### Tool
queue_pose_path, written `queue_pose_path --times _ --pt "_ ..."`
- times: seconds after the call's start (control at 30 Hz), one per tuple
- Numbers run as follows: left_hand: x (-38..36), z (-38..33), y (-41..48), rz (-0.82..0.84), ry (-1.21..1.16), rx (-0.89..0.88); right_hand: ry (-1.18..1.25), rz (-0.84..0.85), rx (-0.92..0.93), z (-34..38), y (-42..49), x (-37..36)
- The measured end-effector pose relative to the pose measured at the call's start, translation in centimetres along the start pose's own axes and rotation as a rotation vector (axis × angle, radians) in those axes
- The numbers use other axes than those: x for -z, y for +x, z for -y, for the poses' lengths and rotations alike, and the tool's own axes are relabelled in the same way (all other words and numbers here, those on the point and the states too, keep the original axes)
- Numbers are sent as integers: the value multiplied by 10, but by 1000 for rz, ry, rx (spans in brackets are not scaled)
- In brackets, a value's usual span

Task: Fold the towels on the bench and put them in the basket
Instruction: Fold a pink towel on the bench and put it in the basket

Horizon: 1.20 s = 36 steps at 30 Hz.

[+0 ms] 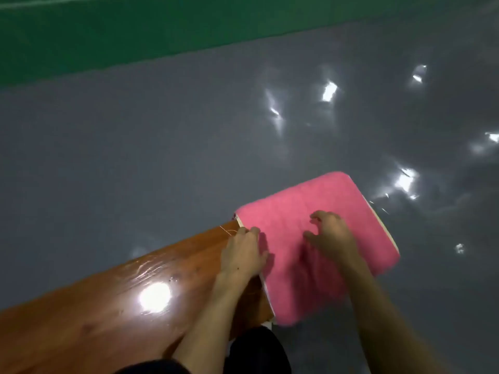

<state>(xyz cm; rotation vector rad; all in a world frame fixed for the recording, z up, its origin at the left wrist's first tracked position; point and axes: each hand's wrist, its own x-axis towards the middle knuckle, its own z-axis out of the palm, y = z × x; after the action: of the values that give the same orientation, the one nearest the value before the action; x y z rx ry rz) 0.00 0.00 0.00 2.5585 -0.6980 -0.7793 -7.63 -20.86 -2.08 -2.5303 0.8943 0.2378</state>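
Note:
A pink towel (318, 209) lies folded into a thick rectangle on the right end of a glossy brown wooden bench (116, 300), with a white layer showing along its edges. My left hand (244, 253) rests at the towel's left edge, its fingers curled on the hem. Over the towel's middle is my right hand (330, 233), fingers loosely curled and spread, touching or just above the cloth. No basket is in view.
A grey shiny floor (162, 144) with light reflections surrounds the bench. A green floor band (108, 36) runs along the top. My dark-clothed knees (256, 349) are at the bottom, by the bench's near side.

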Motion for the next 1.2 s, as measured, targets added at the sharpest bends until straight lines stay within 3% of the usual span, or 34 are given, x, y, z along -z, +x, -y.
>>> queue_pose_path --times 0.33,0.5,0.67,0.9,1.07,1.2 --pt "-71 16 34 -278 -128 -10 -84 -277 -90 -110 38 -10" --pt "-74 5 25 -368 -101 13 -65 -270 -54 -137 56 -3" --pt "-82 -7 3 -313 -125 141 -34 -303 -65 -143 43 7" --pt "-72 -11 2 -370 -107 147 32 -352 -93 -152 48 10" --pt "-68 -8 -4 -321 -120 152 77 -382 -32 -149 49 16" --pt "-66 -6 -4 -342 -234 85 90 -381 12 -154 48 22"
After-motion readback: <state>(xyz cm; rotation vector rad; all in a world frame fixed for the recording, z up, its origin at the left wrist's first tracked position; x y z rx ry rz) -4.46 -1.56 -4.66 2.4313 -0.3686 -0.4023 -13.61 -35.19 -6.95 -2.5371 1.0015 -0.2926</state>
